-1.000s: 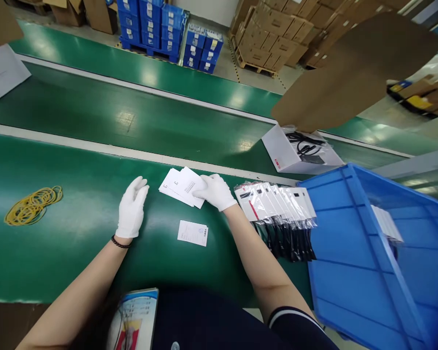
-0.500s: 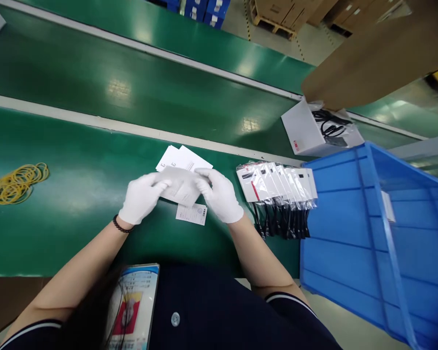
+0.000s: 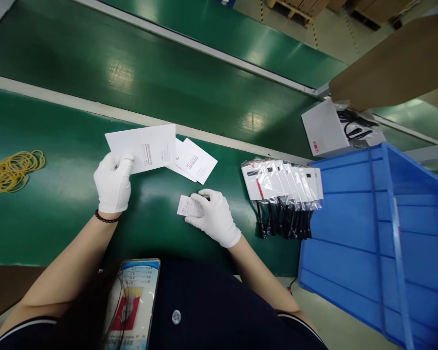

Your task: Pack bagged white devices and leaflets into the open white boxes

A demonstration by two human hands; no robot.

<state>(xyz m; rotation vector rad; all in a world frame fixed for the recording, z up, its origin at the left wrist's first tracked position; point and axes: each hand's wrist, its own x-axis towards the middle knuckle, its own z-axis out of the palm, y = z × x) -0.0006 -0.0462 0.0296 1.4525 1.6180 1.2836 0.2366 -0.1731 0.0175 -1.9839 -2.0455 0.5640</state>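
Observation:
My left hand (image 3: 113,184), in a white glove, pinches the lower left part of a white printed booklet (image 3: 146,148) and holds it above the table. My gloved right hand (image 3: 213,216) has its thumb and fingers around the right end of a small printed card (image 3: 187,206) at the table surface. Whether the card is lifted I cannot tell. Just beyond it, more white booklets (image 3: 200,163) lie overlapping on the green table, partly hidden by the held booklet.
Yellow rubber bands (image 3: 14,170) lie in a tangle at the left. To the right are several bagged white packs (image 3: 273,180) with black cables. A blue crate (image 3: 343,218) stands beyond them, beside a white box (image 3: 324,129) of cables. A conveyor belt (image 3: 190,73) runs behind.
My hands have moved apart. The left has carried a booklet up and left, its printed face now showing. The right has come down onto the small card.

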